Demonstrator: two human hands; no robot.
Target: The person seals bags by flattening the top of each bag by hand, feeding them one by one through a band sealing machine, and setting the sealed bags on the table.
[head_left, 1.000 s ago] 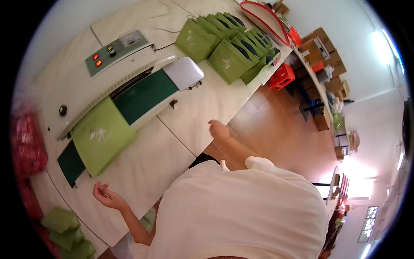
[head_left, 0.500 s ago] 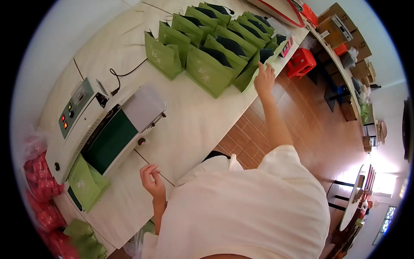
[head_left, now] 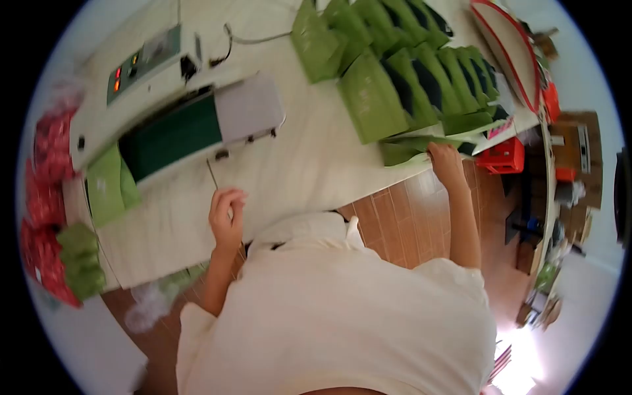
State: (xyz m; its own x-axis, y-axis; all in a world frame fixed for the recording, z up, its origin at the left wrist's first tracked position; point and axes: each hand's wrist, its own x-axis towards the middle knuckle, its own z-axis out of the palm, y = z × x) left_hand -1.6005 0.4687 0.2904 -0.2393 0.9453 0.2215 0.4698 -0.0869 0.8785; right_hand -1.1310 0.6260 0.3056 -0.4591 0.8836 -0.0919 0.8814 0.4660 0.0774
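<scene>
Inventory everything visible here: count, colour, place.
Front pouch: one, green, table's right front edge
Grouped pouches: roughly twelve, green, table's far right
Machine pouch: one, green, machine's left end
Belt machine: one, white, table's left
Heaped pouches: several, green, far left
Packages: several, red, far left
Cable: one, dark, behind machine
Table: one, whitish, centre
Red-rimmed tray: one, beige, far right
Stool: one, red, right
Boxes: several, brown, right
Shirt: one, cream, bottom centre
Left hand: one, bare, near table's front
Right hand: one, bare, grip on front pouch
</scene>
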